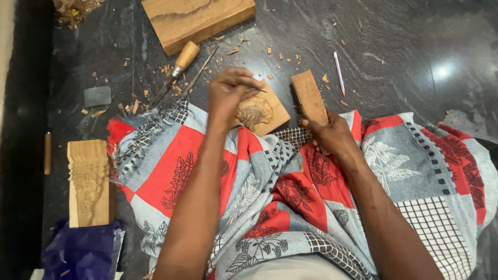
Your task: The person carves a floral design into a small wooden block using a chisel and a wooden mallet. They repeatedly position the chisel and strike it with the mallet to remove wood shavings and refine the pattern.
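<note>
A small square wooden block (267,111) with a flower carved into its face lies on the dark stone floor, at the edge of the patterned cloth over my lap. My left hand (230,92) is closed around a thin metal carving tool (258,89) whose tip points at the carving. My right hand (328,134) grips the lower end of a plain rectangular wooden block (308,95) that stands just right of the carved piece, used like a mallet.
A wooden-handled chisel (175,71) and a thin metal tool (199,71) lie to the upper left. A large plank (197,19) lies at the top, a carved wooden piece (89,181) at left above blue plastic (80,251), a pencil (339,72) at right. Chips litter the floor.
</note>
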